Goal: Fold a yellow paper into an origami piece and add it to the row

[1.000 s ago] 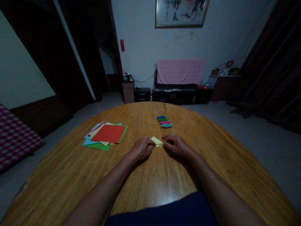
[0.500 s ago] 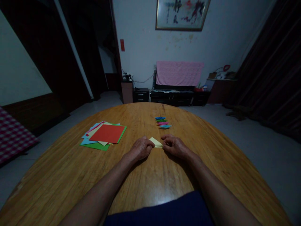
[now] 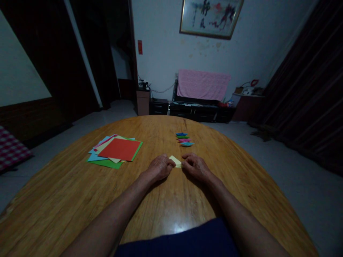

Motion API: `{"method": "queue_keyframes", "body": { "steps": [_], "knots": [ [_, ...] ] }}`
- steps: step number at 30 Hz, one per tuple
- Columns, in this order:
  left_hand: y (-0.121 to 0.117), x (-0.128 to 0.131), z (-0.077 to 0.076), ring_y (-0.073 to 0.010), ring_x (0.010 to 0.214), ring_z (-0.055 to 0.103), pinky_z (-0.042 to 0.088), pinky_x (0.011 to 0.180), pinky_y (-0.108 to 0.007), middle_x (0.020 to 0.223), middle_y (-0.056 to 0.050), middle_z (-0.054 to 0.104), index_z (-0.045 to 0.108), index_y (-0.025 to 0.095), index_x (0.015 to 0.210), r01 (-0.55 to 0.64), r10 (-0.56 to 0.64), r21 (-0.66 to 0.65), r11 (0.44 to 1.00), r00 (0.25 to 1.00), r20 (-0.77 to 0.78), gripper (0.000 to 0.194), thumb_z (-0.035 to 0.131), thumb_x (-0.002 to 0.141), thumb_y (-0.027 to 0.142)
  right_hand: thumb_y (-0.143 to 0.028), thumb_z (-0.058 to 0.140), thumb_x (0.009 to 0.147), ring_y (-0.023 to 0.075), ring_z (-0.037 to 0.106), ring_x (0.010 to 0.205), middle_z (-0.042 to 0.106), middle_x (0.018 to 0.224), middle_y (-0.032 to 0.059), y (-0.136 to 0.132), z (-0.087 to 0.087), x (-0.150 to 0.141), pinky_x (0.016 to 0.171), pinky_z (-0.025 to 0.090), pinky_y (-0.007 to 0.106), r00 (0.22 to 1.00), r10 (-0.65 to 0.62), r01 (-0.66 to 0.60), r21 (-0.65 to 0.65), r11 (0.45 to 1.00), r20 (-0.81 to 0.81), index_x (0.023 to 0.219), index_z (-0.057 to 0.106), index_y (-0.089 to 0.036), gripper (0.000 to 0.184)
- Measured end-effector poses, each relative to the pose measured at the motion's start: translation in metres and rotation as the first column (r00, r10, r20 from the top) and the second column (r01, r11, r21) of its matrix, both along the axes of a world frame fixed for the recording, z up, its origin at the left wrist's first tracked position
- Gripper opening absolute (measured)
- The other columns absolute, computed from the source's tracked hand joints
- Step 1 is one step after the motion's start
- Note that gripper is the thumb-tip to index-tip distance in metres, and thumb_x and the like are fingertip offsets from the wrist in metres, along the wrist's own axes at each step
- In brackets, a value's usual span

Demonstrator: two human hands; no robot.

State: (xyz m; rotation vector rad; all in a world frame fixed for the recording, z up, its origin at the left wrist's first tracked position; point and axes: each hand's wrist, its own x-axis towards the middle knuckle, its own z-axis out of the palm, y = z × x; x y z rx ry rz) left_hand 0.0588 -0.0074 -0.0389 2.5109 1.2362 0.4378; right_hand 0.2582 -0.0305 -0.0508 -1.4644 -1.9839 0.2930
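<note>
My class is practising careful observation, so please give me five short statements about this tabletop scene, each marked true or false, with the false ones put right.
1. The left hand and the right hand are on opposite sides of a pale yellow paper. True.
2. The top sheet of the paper stack is blue. False: it is red.
3. Four small folded paper shapes sit in a row beyond the hands. True.
4. The folded shape nearest the hands is green. False: the nearest one is light blue.
5. A pink cloth hangs beyond the table. True.
</note>
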Motion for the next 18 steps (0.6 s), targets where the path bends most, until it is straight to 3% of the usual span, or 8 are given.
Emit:
{"method": "queue_keyframes", "body": {
  "steps": [9,18],
  "knots": [
    [-0.001,-0.0008,0.0017,-0.0178,0.084,0.058,0.043,0.079,-0.029,0.087,-0.006,0.063,0.073,0.022,0.096,0.017,-0.017,-0.011,1.0,1.0,0.011,0.031,0.046,0.082,0.019,-0.019,0.057,0.073,0.0174,0.063,0.08,0.065,0.1,0.0085,0.0003,0.0003,-0.0021,0.078,0.047,0.032,0.999,-0.051,0.051,-0.011,0.999,0.018,0.054,0.056,-0.017,0.019],
    [0.0018,-0.0001,-0.0015,-0.0179,0.084,0.058,0.044,0.079,-0.029,0.088,-0.007,0.063,0.072,0.021,0.099,0.014,-0.014,0.0,1.0,1.0,-0.005,0.032,0.045,0.081,0.018,-0.019,0.051,0.076,0.0182,0.063,0.082,0.066,0.1,0.01,0.001,0.0005,0.0001,0.076,0.047,0.031,0.999,-0.041,0.041,0.003,0.999,0.031,0.054,0.058,-0.016,0.023]
  ]
}}
